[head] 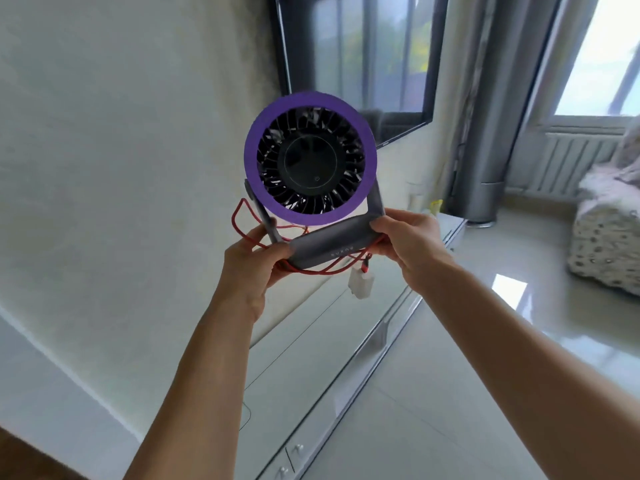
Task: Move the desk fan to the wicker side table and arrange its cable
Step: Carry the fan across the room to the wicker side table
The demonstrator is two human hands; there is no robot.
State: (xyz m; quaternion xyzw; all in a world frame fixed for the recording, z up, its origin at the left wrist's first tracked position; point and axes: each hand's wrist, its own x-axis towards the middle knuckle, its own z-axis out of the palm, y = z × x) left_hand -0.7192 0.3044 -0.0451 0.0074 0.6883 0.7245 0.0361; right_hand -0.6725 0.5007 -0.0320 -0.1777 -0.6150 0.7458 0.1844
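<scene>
While both arms reach out, the desk fan (310, 157) is up in the air w/ its purple ring facing the camera, clear of any surface. Left hand (258, 256) is clamped on the left end of the grey stand (327, 242); right hand (405, 239) is clamped on the right end. Red cable (313, 270) hangs in loose loops under the base, partly bunched in the hands, w/ its white plug (361, 283) dangling below. Pickup looks done. No wicker side table in view, so carry, set-down and cable tidying all appear left. A white cabinet (332, 341) sits below.
</scene>
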